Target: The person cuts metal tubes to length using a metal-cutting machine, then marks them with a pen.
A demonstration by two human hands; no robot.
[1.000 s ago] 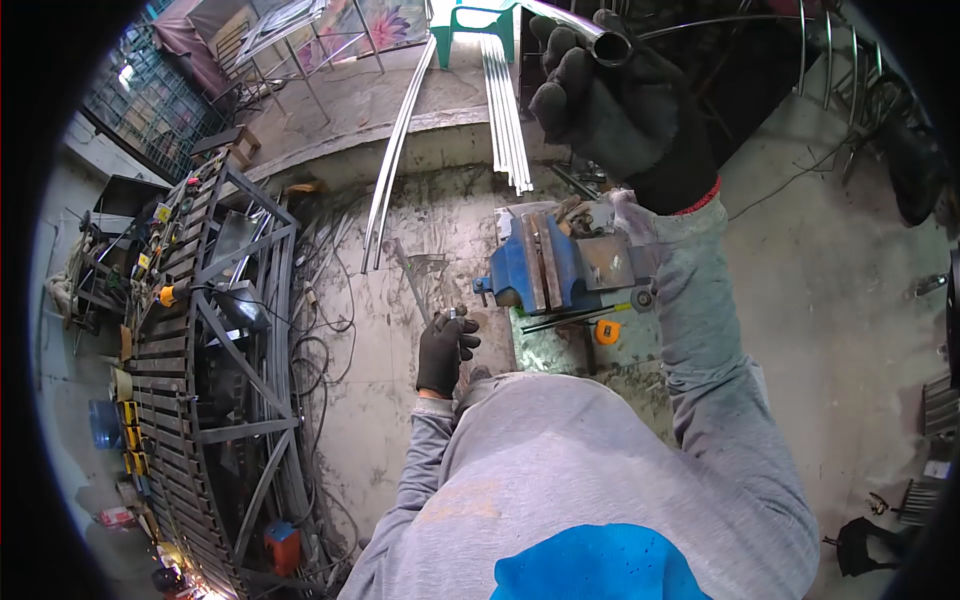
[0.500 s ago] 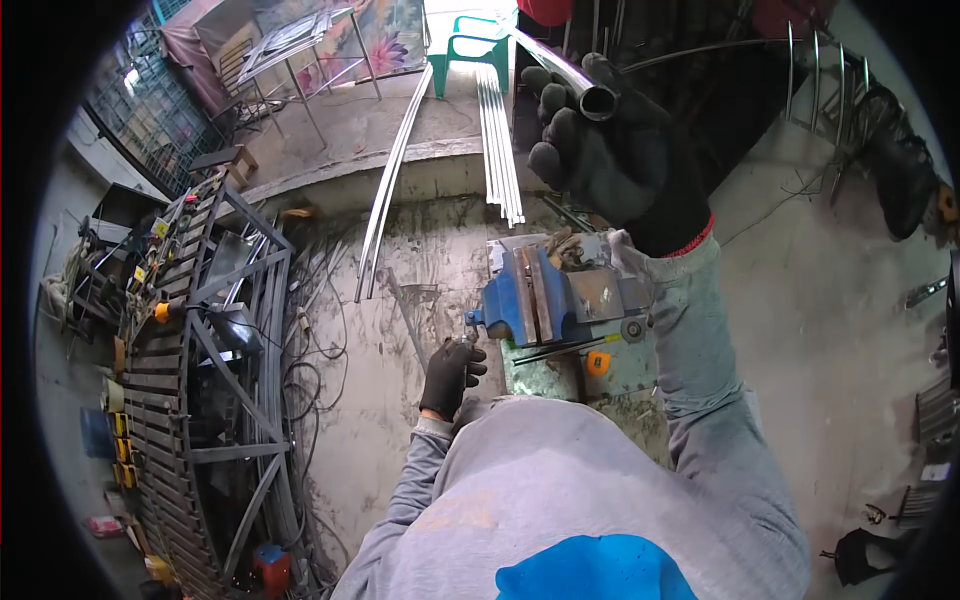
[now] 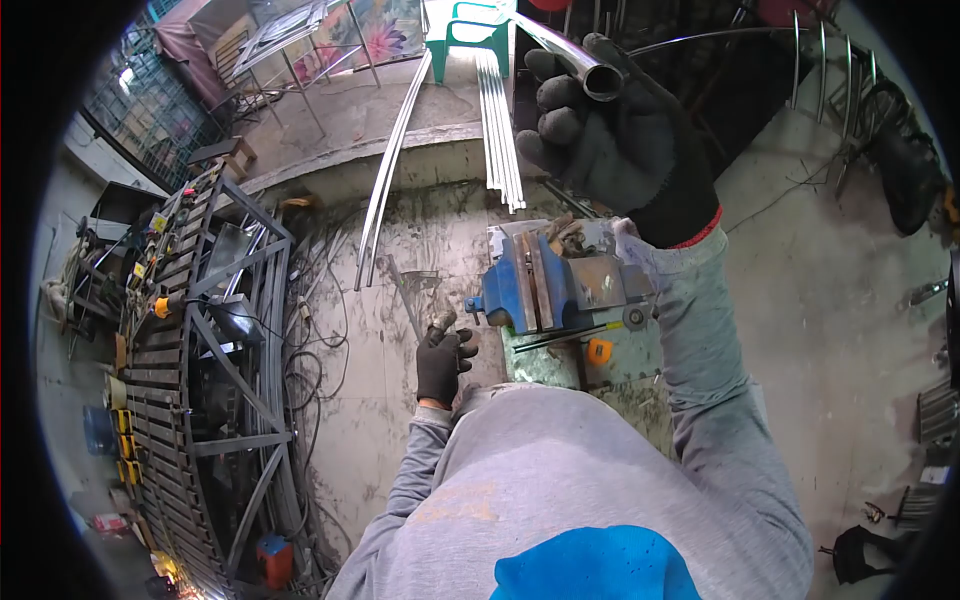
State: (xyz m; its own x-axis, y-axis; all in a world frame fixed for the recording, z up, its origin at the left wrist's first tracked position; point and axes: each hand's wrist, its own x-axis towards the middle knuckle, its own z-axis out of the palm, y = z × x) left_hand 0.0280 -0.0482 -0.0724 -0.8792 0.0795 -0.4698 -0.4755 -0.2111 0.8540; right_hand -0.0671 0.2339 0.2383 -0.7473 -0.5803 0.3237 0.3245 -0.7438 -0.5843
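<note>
My right hand [image 3: 630, 150], in a black glove, is raised at the upper right with its fingers curled around a shiny round metal pipe [image 3: 565, 50]. The pipe's open end faces me, and its far part runs up out of view. Lower down, my left hand [image 3: 438, 368], also gloved, is half closed just below and left of the screw end of a blue bench vise [image 3: 505, 285]. A small greyish piece [image 3: 442, 320] shows at its fingertips; I cannot make out what it is. Only bare jaw edges show on the vise.
Long metal tubes [image 3: 500, 140] lean over the step beyond the vise, near a green chair [image 3: 470, 45]. An orange tape measure [image 3: 599, 350] lies by the vise. To the left stands a slatted metal rack [image 3: 165, 400], with cables [image 3: 310, 370] on the floor beside it. Sparks [image 3: 175, 570] glow at lower left.
My left hand has shifted slightly up and left, away from the vise's screw end. My right hand and the pipe have moved a little upward in view. Sparks have appeared at lower left.
</note>
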